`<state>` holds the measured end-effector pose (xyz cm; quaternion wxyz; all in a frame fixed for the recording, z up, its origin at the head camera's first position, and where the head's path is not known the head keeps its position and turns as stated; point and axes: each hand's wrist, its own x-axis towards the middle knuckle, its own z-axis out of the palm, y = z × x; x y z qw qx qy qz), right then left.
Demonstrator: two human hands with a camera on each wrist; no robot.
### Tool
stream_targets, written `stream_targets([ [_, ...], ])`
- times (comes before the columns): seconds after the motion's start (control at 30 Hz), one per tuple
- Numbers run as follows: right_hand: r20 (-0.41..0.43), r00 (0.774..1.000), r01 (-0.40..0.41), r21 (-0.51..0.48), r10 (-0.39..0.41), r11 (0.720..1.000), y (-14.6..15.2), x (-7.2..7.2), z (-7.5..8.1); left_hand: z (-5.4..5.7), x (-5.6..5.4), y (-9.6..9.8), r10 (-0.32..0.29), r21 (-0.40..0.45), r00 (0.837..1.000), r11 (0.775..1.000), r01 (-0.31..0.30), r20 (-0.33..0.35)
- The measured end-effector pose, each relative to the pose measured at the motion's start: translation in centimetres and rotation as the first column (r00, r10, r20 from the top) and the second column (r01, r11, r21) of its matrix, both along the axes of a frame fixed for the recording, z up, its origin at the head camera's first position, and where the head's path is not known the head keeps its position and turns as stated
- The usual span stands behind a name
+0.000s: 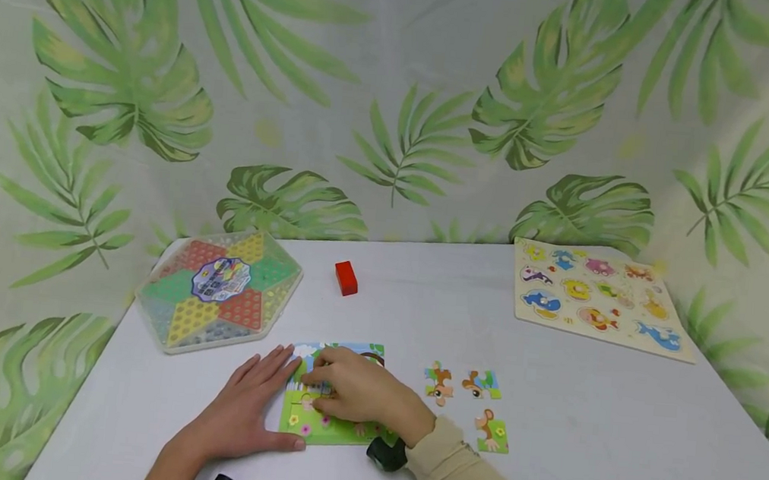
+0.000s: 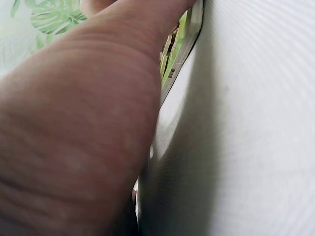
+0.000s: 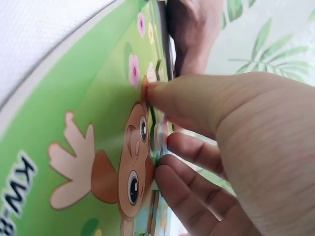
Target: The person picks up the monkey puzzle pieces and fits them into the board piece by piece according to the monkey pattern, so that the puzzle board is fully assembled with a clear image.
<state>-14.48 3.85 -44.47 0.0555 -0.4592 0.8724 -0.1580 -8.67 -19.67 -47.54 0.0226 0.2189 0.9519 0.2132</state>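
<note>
The right hand hides part of the puzzle; whether it pinches anything, I cannot tell. The left hand, spread wide, touches the puzzle's edge.

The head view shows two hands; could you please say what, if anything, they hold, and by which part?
The left hand grips nothing, spread at the left edge of the puzzle board; whether the right hand pinches anything cannot be told.
</note>
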Motion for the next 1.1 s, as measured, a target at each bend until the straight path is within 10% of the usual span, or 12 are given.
stream_targets([
  [0.6, -0.019, 0.998, -0.066, 0.008, 0.066, 0.998, 1.2, 0.1, 1.2, -0.6, -0.3, -0.2, 0.019, -0.012, 1.0, 1.0, -0.019, -0.007],
  [1.1, 0.111, 0.993, 0.042, -0.077, -0.034, 0.996, 5.2, 0.5, 3.4, -0.3, -0.2, 0.0, 0.017, -0.011, 0.999, 1.0, -0.017, 0.041],
])
